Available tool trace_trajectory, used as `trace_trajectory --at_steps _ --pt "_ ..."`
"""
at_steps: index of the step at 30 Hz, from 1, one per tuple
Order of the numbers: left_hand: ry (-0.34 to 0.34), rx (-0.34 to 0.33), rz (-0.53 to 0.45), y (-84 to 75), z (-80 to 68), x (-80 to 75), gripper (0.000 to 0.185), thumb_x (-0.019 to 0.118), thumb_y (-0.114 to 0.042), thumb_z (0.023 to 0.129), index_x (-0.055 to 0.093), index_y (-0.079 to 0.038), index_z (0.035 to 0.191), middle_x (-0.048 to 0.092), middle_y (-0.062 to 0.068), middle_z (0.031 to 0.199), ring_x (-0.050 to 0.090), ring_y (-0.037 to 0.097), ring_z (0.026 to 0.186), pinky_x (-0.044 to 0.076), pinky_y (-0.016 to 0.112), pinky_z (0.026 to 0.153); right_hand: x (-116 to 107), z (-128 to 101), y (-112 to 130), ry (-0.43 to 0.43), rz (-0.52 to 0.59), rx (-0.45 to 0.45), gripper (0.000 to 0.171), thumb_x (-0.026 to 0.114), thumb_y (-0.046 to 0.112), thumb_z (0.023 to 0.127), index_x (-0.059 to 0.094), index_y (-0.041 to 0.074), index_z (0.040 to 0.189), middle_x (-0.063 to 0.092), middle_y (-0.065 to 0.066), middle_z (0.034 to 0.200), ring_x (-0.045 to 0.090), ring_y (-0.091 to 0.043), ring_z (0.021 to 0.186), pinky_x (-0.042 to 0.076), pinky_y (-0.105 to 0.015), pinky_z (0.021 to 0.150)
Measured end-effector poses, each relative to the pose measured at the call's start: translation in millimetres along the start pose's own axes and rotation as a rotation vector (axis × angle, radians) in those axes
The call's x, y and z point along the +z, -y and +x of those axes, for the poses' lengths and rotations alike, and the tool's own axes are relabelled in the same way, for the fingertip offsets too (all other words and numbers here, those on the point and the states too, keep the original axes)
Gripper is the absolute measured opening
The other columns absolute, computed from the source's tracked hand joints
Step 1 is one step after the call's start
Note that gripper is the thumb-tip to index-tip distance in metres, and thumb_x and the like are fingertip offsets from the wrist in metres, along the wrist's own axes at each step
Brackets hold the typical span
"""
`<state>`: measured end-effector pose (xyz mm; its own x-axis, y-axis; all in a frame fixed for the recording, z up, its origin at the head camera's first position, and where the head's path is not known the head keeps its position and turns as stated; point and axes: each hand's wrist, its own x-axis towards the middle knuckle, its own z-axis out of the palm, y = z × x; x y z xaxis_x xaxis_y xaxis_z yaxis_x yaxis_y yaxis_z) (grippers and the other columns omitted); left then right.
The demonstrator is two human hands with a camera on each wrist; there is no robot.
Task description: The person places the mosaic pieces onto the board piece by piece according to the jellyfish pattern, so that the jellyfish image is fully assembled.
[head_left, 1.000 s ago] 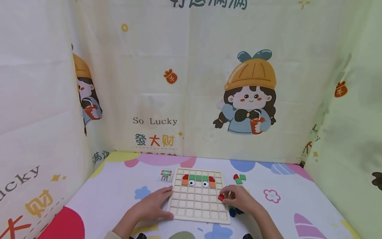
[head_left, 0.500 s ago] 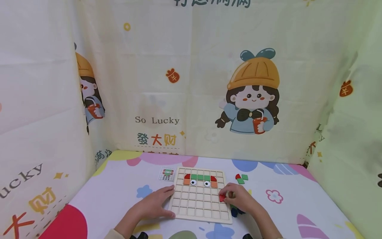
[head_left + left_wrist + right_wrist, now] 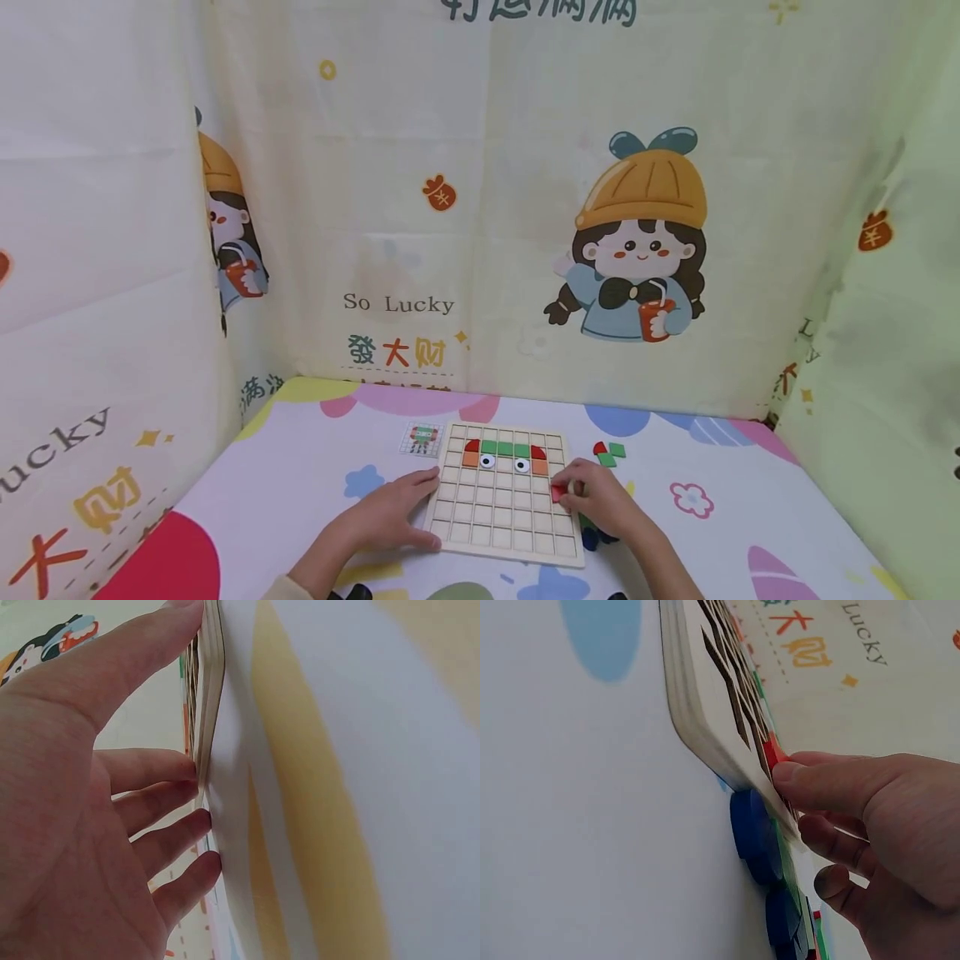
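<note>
A pale wooden grid board (image 3: 491, 510) lies on the table, with red, green and orange pieces and two eye pieces (image 3: 522, 465) set in its upper rows. My right hand (image 3: 600, 497) pinches a small red piece (image 3: 557, 493) between thumb and index finger at the board's rightmost column. In the right wrist view that red piece (image 3: 772, 753) sits right at the grid ridges, partly hidden by the thumb. Along the board's left edge rests my left hand (image 3: 390, 510), fingers spread and loosely extended. The left wrist view shows its thumb and fingertips touching the board's side (image 3: 213, 697).
A small printed pattern card (image 3: 421, 438) lies beyond the left hand, beside the board. Loose green and red pieces (image 3: 617, 450) sit to the right of the board. Dark blue pieces (image 3: 748, 825) lie by its right edge, partly under the right hand. Printed cloth walls (image 3: 495, 250) surround the table.
The red piece has shifted slightly in the right fingers and now sits squarer to the grid in the right column. The left hand stays at the board's edge. The head view has shifted a little.
</note>
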<state>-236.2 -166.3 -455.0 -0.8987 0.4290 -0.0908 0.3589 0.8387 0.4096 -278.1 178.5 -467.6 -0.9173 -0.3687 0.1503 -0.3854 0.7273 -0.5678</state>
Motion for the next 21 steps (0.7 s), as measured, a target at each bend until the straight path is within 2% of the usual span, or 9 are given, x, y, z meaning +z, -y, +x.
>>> trace_trajectory --at_steps 10,21 --pt "-0.003 0.008 0.025 1.2 -0.3 1.3 0.093 0.066 -0.065 0.065 0.039 -0.017 0.139 0.033 -0.002 0.148 0.034 0.026 0.134 0.035 0.049 0.105 5.7 4.8 -4.1 -0.045 0.004 0.015 0.017 0.071 0.016 0.078 0.071 0.023 0.093 0.057 0.008 0.081 0.046 -0.006 0.065 0.04 -0.017 0.053" --pt "-0.004 0.027 0.016 -0.2 -1.6 0.2 0.093 0.066 -0.066 0.065 0.04 -0.016 0.139 0.033 -0.001 0.148 0.033 0.027 0.134 0.035 0.049 0.105 11.1 13.7 9.2 -0.052 0.005 0.054 0.02 0.069 0.012 0.079 0.072 0.02 0.098 0.058 0.006 0.086 0.046 -0.01 0.069 0.039 -0.017 0.054"
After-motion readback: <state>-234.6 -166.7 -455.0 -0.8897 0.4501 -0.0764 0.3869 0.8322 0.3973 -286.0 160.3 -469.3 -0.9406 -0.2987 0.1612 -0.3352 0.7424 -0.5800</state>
